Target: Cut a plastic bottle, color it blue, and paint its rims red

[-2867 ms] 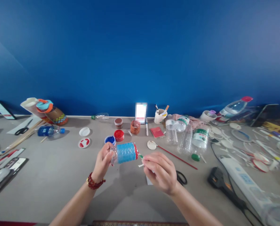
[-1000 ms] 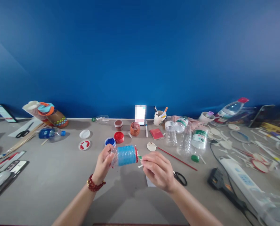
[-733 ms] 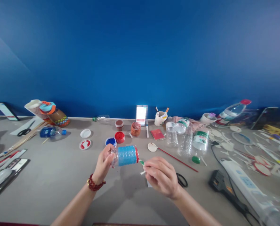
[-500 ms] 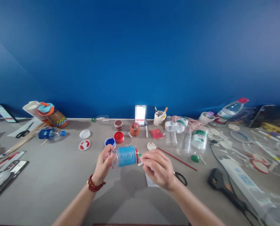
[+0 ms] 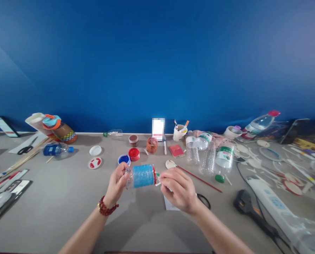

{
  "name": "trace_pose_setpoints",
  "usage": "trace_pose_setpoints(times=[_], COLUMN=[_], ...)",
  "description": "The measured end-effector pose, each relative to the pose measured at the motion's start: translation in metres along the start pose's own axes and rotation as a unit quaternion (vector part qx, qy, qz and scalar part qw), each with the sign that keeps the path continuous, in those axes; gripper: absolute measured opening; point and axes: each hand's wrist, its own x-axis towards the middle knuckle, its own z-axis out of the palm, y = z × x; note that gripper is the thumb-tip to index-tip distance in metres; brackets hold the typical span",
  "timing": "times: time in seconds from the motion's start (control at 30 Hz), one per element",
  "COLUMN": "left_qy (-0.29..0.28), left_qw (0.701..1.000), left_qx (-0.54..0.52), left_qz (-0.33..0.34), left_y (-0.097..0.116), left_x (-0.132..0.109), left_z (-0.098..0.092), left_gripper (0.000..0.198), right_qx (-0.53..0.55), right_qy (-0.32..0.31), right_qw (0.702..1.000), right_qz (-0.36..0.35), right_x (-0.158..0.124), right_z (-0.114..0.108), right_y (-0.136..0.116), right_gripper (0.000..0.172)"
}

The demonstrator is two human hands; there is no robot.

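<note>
My left hand (image 5: pixel 116 184) grips the clear bottom end of a plastic bottle (image 5: pixel 141 176) that is painted light blue with a red band, held sideways above the grey table (image 5: pixel 67 197). My right hand (image 5: pixel 177 188) is closed at the bottle's red end, pinching a thin green-tipped brush (image 5: pixel 157 174) whose handle is hidden in my fingers. Just behind the bottle stand a blue paint pot (image 5: pixel 124 159) and a red paint pot (image 5: pixel 133 154). A red bead bracelet (image 5: pixel 105 208) circles my left wrist.
Empty clear bottles (image 5: pixel 207 153) lie right of centre, with a red-handled stick (image 5: pixel 199 179) and black scissors (image 5: pixel 203 201) near my right hand. A power strip (image 5: pixel 268 201) and cable run at the right. Cups (image 5: pixel 48 125), scissors and rulers lie at the left.
My right hand drew back from the bottle's red end, then returned to it and now rests close against it. The left hand and bottle have hardly moved.
</note>
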Motion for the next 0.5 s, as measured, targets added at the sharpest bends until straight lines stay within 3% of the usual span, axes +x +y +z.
trace_pose_setpoints(times=[0.33,0.5], left_qy=[-0.002,0.004], left_qw=[1.0,1.0], left_qx=[-0.008,-0.011], left_qz=[0.0,0.003], left_y=[-0.001,0.001], left_x=[0.0,0.0], left_z=[-0.001,-0.001], left_gripper=[0.042,0.042], right_qx=[-0.02,-0.01], right_qy=[0.014,-0.011], right_qw=[1.0,1.0], right_qz=[0.005,0.01], right_x=[0.01,0.005], right_z=[0.001,0.001], right_y=[0.0,-0.001], right_gripper=[0.02,0.02])
